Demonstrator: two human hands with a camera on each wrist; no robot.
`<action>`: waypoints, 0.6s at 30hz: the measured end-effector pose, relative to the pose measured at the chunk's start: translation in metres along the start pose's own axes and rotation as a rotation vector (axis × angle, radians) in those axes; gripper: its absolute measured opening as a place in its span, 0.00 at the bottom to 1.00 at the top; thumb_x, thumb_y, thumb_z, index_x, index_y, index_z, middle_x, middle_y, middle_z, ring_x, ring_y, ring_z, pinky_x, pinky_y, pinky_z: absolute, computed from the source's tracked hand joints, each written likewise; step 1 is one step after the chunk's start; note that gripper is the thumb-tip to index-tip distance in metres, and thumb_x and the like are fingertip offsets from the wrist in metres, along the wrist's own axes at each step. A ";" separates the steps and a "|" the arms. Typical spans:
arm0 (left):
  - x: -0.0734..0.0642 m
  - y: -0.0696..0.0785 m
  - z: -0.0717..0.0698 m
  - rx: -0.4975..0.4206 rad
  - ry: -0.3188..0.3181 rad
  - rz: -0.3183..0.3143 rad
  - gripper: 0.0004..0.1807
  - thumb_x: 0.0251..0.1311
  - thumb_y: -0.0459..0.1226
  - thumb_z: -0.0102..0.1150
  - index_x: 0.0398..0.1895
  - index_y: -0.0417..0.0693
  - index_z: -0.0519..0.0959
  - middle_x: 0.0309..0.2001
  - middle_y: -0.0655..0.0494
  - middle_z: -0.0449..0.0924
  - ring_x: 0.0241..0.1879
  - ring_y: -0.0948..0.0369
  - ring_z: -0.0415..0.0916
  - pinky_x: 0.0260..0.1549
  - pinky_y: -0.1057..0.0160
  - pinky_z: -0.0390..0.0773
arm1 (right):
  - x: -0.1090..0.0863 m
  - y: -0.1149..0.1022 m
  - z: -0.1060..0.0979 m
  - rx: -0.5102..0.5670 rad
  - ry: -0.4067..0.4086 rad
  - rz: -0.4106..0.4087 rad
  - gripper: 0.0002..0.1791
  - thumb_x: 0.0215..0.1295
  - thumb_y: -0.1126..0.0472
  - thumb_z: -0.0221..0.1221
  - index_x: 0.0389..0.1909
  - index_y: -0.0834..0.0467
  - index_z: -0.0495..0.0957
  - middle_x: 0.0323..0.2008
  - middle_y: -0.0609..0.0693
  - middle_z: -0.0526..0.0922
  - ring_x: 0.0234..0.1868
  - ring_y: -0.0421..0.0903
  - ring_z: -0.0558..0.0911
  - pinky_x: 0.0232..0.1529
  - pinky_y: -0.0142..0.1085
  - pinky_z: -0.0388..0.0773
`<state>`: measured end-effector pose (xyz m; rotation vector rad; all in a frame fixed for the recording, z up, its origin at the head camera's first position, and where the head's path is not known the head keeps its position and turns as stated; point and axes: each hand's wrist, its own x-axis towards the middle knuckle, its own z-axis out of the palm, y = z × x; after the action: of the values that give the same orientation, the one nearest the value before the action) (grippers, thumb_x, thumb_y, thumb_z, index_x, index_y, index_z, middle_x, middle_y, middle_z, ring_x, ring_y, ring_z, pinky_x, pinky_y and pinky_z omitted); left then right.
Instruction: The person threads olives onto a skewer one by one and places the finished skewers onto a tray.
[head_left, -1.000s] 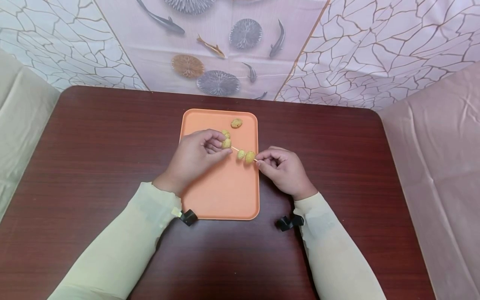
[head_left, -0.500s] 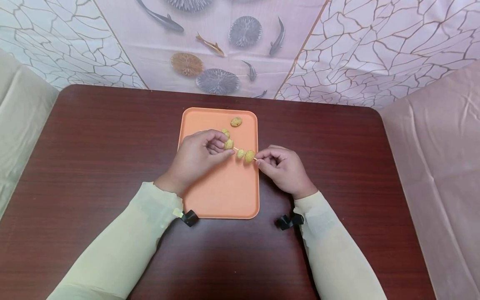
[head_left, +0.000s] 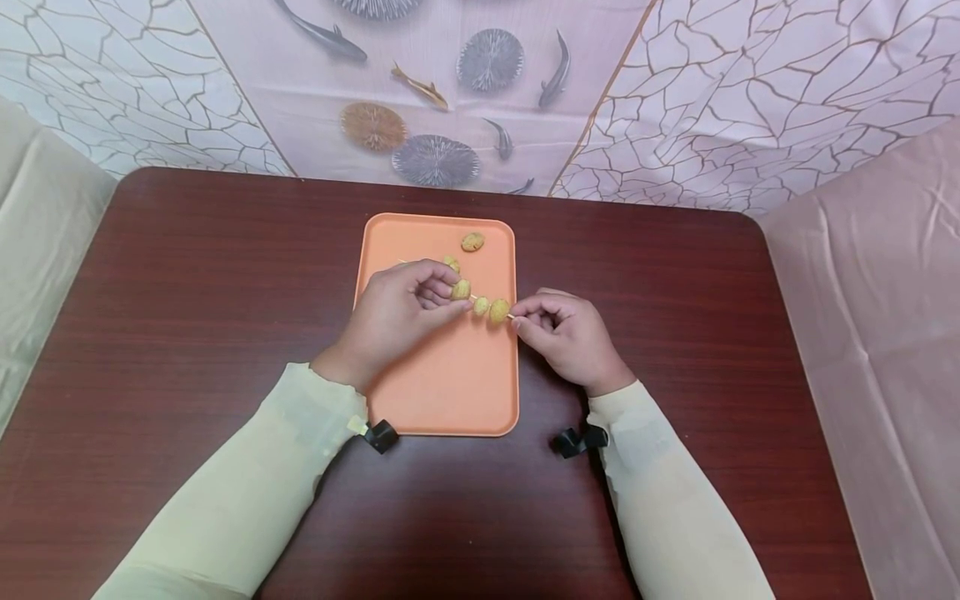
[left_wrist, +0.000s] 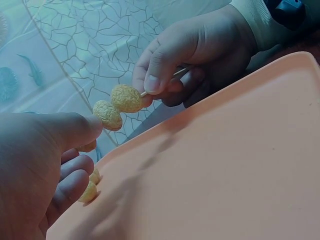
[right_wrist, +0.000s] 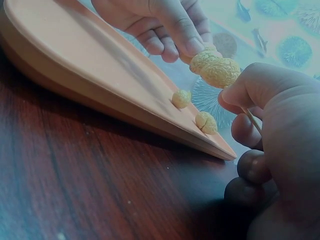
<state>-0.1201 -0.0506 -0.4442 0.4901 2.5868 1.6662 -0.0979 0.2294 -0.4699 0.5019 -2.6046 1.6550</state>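
Note:
My left hand (head_left: 401,315) pinches a wrinkled yellow ball (head_left: 461,289) between thumb and fingers above the tray. Two more such balls, a smaller one (head_left: 482,307) and a larger one (right_wrist: 222,73), sit on a thin wooden skewer (right_wrist: 252,121). My right hand (head_left: 566,340) grips the skewer close to the larger ball, over the tray's right rim. A short bit of skewer shows between the pinched ball and the smaller one in the head view. My left fingers partly hide the pinched ball in the left wrist view.
An orange tray (head_left: 450,392) lies on the dark red wooden table (head_left: 225,275). Two loose yellow balls rest on its far part, one near the back rim (head_left: 472,242), the other (head_left: 451,262) just beyond my left fingers. Patterned cloth (head_left: 435,100) hangs behind the table.
My left hand has moved slightly right with its ball, and the gap to the smaller ball on the skewer has narrowed. My right hand keeps nearly the same place and hold.

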 end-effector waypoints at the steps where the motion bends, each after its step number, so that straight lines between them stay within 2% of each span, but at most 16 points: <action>1: 0.000 0.000 0.000 0.001 -0.001 0.001 0.16 0.62 0.39 0.86 0.49 0.49 0.90 0.44 0.57 0.92 0.41 0.63 0.90 0.46 0.67 0.92 | 0.000 0.000 0.000 0.002 -0.001 0.001 0.03 0.72 0.65 0.73 0.41 0.55 0.93 0.28 0.46 0.76 0.26 0.42 0.71 0.25 0.29 0.66; 18: 0.001 -0.002 0.001 0.001 -0.004 0.021 0.15 0.62 0.38 0.85 0.49 0.48 0.89 0.43 0.56 0.92 0.40 0.63 0.90 0.45 0.68 0.92 | 0.000 -0.002 -0.001 -0.002 -0.003 0.003 0.02 0.72 0.66 0.73 0.42 0.57 0.93 0.28 0.46 0.76 0.26 0.42 0.71 0.25 0.29 0.66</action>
<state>-0.1208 -0.0499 -0.4464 0.5212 2.5885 1.6688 -0.0978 0.2292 -0.4682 0.5012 -2.6103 1.6535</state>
